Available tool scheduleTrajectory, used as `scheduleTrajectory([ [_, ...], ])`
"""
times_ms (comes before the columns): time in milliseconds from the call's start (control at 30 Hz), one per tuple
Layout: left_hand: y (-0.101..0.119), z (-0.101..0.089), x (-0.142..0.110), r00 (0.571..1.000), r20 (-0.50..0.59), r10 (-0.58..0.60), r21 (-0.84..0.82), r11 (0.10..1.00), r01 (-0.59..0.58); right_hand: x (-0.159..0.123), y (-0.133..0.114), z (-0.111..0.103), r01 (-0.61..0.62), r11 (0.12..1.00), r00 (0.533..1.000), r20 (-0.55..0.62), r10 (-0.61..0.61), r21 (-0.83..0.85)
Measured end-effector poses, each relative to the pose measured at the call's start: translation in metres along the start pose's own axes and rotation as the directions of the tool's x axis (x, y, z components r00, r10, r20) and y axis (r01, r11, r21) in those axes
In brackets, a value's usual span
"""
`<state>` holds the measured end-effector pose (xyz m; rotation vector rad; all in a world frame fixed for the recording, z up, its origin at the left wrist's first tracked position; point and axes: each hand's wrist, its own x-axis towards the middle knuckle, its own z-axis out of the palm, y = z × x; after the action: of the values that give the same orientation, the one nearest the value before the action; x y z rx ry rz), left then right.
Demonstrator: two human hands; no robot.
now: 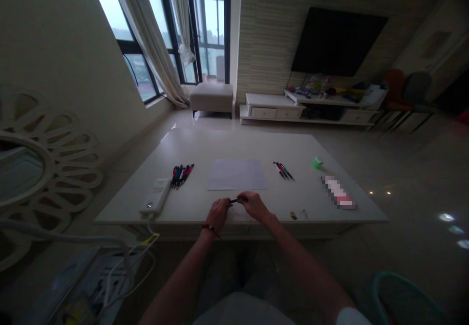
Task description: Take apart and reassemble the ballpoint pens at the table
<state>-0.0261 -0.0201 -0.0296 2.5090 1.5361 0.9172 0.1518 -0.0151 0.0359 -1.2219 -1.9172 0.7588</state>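
Note:
Between my two hands, above the table's front edge, is a dark pen [233, 201]. My left hand [219, 212] is closed on its left end, and my right hand [252, 205] pinches its right end. Just beyond them a sheet of white paper [237, 173] lies flat on the white table [234, 145]. Several pens [181, 175] lie bunched left of the paper. To its right a smaller group of pens [283, 170] lies slanted.
A white power strip [157, 196] with a cable sits at the table's front left. On the right are a small green object [317, 162] and a blurred pinkish item [339, 192]. Small bits [293, 215] lie near the front edge. A teal-rimmed basket or stool [399, 281] stands at lower right.

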Motion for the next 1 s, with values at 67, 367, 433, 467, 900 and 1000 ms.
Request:
scheduleTrajectory([
  [67, 0.0, 0.0, 0.0, 1.0, 0.01, 0.008, 0.015, 1.0, -0.008, 0.0, -0.001, 0.001, -0.013, 0.999, 1.0, -0.003, 0.014, 0.031],
  [367, 0.001, -0.002, -0.002, 0.998, 0.052, 0.025, 0.073, 0.997, -0.029, -0.007, -0.002, 0.002, -0.141, 0.99, 0.99, -0.004, 0.141, 0.008],
  [433, 0.002, -0.003, -0.001, 0.998, 0.063, 0.031, 0.088, 0.995, -0.036, -0.005, -0.001, 0.003, -0.163, 0.986, 0.987, -0.007, 0.163, -0.018],
  [467, 0.002, -0.003, -0.001, 0.997, 0.068, 0.032, 0.093, 0.995, -0.039, -0.004, 0.0, 0.003, -0.168, 0.985, 0.986, -0.006, 0.168, -0.031],
  [900, 0.006, -0.006, 0.001, 0.992, 0.111, 0.052, 0.149, 0.986, -0.069, -0.006, 0.01, 0.001, -0.161, 0.986, 0.981, 0.119, 0.154, 0.048],
  [1000, 0.006, -0.006, 0.002, 0.991, 0.104, 0.085, 0.123, 0.988, -0.097, -0.009, 0.012, 0.003, -0.162, 0.983, 0.981, 0.118, 0.152, 0.086],
])
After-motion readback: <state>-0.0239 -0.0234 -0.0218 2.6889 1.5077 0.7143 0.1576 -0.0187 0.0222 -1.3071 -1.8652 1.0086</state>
